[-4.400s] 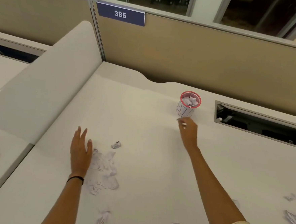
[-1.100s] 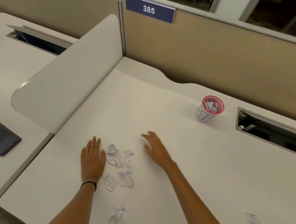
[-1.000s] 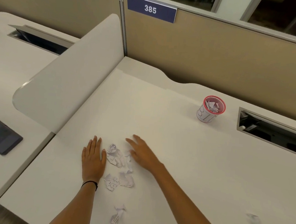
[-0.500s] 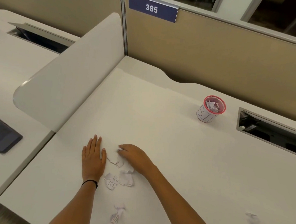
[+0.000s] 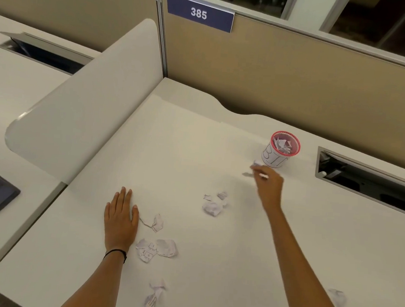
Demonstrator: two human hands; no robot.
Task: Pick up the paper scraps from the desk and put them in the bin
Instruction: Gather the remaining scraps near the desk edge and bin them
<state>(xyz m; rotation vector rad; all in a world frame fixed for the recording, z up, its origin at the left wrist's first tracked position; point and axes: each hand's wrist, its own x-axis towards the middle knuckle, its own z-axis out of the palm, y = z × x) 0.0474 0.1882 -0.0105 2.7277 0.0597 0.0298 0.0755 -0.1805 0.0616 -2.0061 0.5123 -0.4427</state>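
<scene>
Because scraps (image 5: 256,163) were only pinched in the right hand (image 5: 267,185), some could be dropped before the one-o'clock bin (image 5: 272,158).

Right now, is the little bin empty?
No, the bin has crumpled white paper scraps piled inside its red rim.

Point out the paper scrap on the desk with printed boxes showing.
The flat scrap by the wrist of the left hand: small outlined boxes show on it. The other scraps look crumpled, with no such boxes visible.
</scene>
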